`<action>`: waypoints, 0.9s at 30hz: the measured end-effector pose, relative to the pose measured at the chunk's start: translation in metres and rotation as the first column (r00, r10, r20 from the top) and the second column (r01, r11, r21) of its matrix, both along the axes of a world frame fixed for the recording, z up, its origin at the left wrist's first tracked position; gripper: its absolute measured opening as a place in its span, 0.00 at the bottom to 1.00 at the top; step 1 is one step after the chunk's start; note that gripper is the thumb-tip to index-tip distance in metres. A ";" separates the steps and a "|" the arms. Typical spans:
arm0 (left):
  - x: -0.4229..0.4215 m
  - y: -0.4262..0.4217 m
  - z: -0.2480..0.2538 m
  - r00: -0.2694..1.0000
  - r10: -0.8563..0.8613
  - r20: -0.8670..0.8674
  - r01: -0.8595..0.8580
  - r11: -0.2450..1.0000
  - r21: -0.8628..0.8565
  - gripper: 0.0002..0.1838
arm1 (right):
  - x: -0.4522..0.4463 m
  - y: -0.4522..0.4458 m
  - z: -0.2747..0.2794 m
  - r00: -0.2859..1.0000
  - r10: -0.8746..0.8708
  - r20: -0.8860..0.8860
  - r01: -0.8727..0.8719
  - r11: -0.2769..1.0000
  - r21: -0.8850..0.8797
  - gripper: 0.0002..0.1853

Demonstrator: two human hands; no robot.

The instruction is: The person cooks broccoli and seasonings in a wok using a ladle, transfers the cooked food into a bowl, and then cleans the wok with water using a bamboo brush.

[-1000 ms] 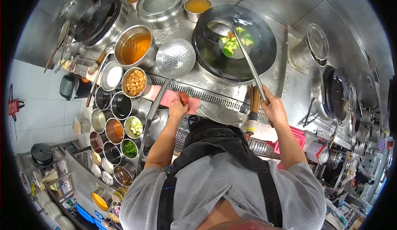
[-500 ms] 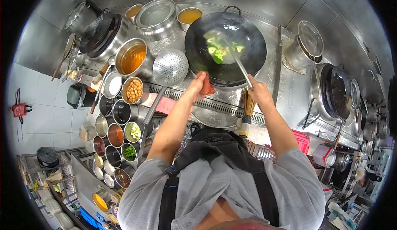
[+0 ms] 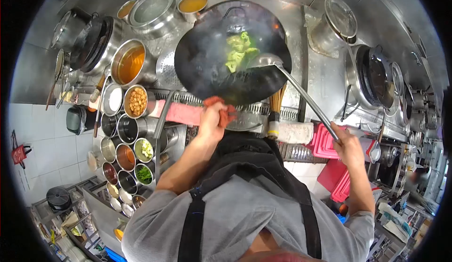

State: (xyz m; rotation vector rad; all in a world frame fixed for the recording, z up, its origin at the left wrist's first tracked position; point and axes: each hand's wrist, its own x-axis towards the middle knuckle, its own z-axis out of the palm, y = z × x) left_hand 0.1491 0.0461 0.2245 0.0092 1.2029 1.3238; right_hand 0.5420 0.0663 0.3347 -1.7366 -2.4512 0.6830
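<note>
A black wok (image 3: 202, 64) is tilted over the stove, with green vegetable pieces (image 3: 241, 51) in it and steam rising. My left hand (image 3: 213, 120) is closed on a red cloth (image 3: 227, 113) at the wok's near rim; the cloth hides the part of the wok it covers. My right hand (image 3: 348, 145) is wrapped round the handle of a long metal ladle (image 3: 308, 99), right of the wok. The ladle's bowl is inside the wok, beside the vegetables. A pink cloth (image 3: 183, 113) lies left of my left hand.
Left of the wok are a perforated strainer (image 3: 167, 69), a pot of orange liquid (image 3: 130, 64), a bowl of brown pieces (image 3: 136, 103) and several small containers. A bamboo brush (image 3: 276, 111) stands near the stove edge. Pink trays (image 3: 325, 142) are at the right.
The wok has moved left and tilted, now overlapping the strainer. My left hand with the red cloth has come to its near rim. My right hand has swung right and nearer with the ladle.
</note>
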 end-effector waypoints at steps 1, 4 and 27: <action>-0.002 0.005 -0.009 1.000 0.023 0.000 -0.023 0.999 0.038 0.12 | -0.006 -0.002 0.005 0.999 0.013 0.033 -0.012 0.999 -0.032 0.34; -0.014 0.065 -0.042 1.000 0.005 -0.001 -0.005 0.991 0.130 0.11 | -0.023 0.019 -0.025 0.983 0.131 0.126 -0.140 0.988 0.063 0.32; -0.017 0.039 -0.110 0.996 -0.067 -0.061 0.078 0.976 0.204 0.07 | -0.073 -0.053 -0.110 0.854 -0.262 -0.449 0.290 0.957 -0.006 0.31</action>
